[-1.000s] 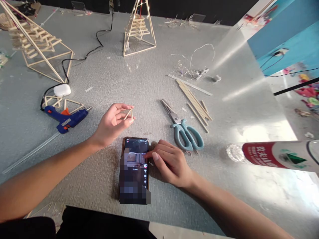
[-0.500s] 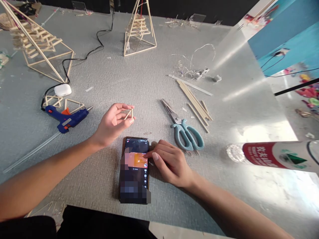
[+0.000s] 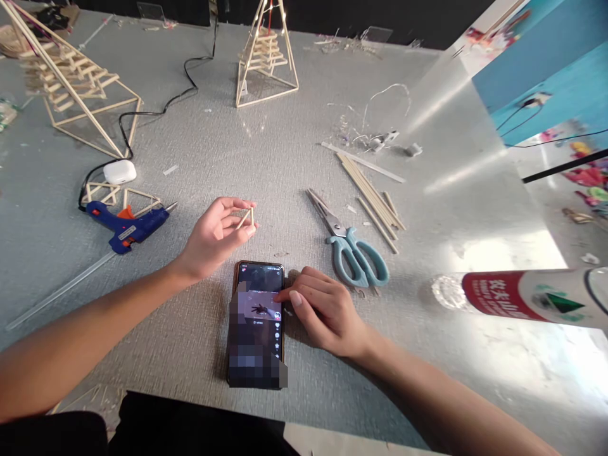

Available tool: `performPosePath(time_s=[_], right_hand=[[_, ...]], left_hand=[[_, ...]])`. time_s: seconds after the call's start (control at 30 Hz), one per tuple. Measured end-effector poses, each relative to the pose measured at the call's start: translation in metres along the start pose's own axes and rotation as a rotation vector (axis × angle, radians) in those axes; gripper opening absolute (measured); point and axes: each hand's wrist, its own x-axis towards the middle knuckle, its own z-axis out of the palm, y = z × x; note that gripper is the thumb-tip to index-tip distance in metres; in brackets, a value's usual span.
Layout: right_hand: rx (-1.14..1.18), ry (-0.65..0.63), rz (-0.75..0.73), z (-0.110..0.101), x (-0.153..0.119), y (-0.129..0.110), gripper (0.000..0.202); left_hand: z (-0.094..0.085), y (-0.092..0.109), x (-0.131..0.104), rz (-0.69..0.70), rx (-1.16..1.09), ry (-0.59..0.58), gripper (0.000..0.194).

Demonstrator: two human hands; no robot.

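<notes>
Between the thumb and fingers of my left hand [image 3: 216, 234] is a small frame of short wooden sticks [image 3: 251, 217], two of them meeting in a point. Below it a smartphone [image 3: 256, 275] lies on the table, its screen lit and partly blurred out. My right hand [image 3: 327, 310] rests beside the phone, holding nothing; the index fingertip is at the screen's right edge, the thumb stands apart and the other fingers are bent. Scissors with light blue handles [image 3: 361, 256] lie just beyond that hand. To the left is a blue hot glue gun [image 3: 137, 229] with a clear glue stick in its back.
Loose wooden sticks [image 3: 368, 187] and thin wire lights [image 3: 380, 140] lie at the right. A bottle [image 3: 513, 296] with a red and white label is on its side. Stick pyramids [image 3: 266, 95] stand at the back. A white earbud case [image 3: 120, 171] sits near the black cord [image 3: 185, 95].
The picture on the phone screen has switched from orange to a dark hand on a pale ground. Small lights on the far pyramid now glow. Both my hands stay in place.
</notes>
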Motion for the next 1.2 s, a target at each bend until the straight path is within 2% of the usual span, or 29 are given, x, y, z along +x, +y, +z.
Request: performPosePath(time_s=[1.2], right_hand=[[-0.004, -0.024, -0.003, 0.001, -0.0004, 0.0026, 0.026]], left_hand=[[0.0005, -0.0017, 0.0002, 0.001, -0.005, -0.004, 0.034]])
